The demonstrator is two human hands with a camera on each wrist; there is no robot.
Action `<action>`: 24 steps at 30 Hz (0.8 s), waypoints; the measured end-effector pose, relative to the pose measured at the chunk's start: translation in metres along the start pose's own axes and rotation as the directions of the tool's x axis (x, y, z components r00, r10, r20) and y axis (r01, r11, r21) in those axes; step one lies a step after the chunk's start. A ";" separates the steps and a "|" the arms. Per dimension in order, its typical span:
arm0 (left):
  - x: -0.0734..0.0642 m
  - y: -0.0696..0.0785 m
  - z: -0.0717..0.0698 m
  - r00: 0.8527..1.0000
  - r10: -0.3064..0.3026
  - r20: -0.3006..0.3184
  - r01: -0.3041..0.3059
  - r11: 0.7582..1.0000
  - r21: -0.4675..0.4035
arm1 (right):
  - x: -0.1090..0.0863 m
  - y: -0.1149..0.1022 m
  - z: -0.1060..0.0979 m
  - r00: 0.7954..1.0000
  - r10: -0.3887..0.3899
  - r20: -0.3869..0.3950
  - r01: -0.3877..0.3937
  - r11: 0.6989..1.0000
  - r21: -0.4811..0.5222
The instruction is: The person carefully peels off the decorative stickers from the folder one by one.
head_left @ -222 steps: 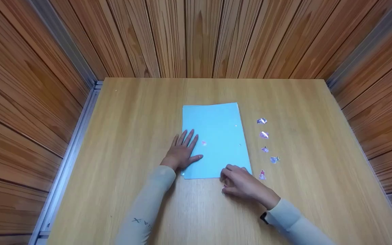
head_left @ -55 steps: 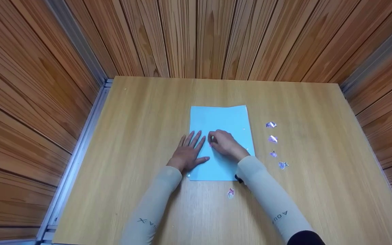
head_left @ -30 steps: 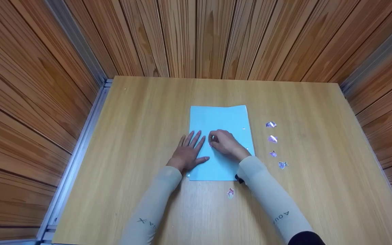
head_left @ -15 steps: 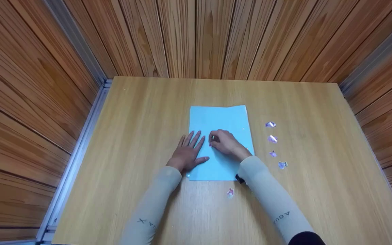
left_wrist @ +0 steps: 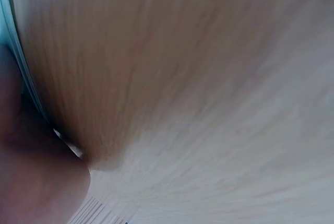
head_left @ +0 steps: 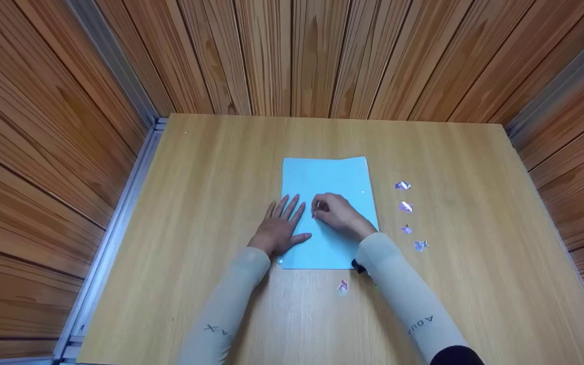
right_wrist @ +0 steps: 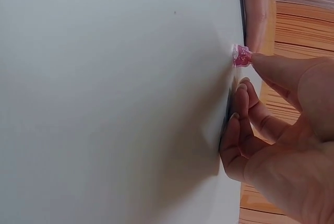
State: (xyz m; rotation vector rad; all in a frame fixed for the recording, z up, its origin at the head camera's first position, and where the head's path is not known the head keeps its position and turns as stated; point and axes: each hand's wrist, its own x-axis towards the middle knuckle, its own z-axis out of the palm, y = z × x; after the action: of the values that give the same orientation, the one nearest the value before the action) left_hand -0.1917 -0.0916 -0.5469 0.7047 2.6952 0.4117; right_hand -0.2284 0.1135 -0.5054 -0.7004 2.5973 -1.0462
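Observation:
In the head view a light blue stack of paper (head_left: 322,175) lies at the table's middle. My left hand (head_left: 278,234) rests flat on its left side, fingers spread. My right hand (head_left: 336,213) is over the middle of the paper, fingers curled. In the right wrist view its thumb tip meets a small pink sticker (right_wrist: 242,56) against the paper, the other fingers bent below; the sticker is partly covered by the thumb. The left wrist view shows only part of the left hand (left_wrist: 42,182) at the paper's edge (left_wrist: 26,67).
Several shiny purple-blue stickers, such as the top one (head_left: 403,186), lie in a column right of the paper. A pinkish sticker (head_left: 342,287) lies on the table (head_left: 211,203) below the paper. Wood-panelled walls (head_left: 302,56) surround the table.
Since the oldest frame, my right hand has moved from the paper's lower right corner up to its middle, leaving a sticker below the paper. Lately it barely moves; the left hand stays flat.

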 end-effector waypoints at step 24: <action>0.042 -0.021 0.047 0.993 -0.118 0.028 0.112 0.980 0.165 | 0.026 0.063 0.019 0.995 0.084 0.058 -0.083 0.996 -0.014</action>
State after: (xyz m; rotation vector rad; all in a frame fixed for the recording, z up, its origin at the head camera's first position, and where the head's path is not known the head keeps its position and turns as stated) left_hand -0.2171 -0.0790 -0.6071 0.5890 2.7389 0.1486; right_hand -0.2642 0.1289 -0.5646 -0.6102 2.5610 -0.9715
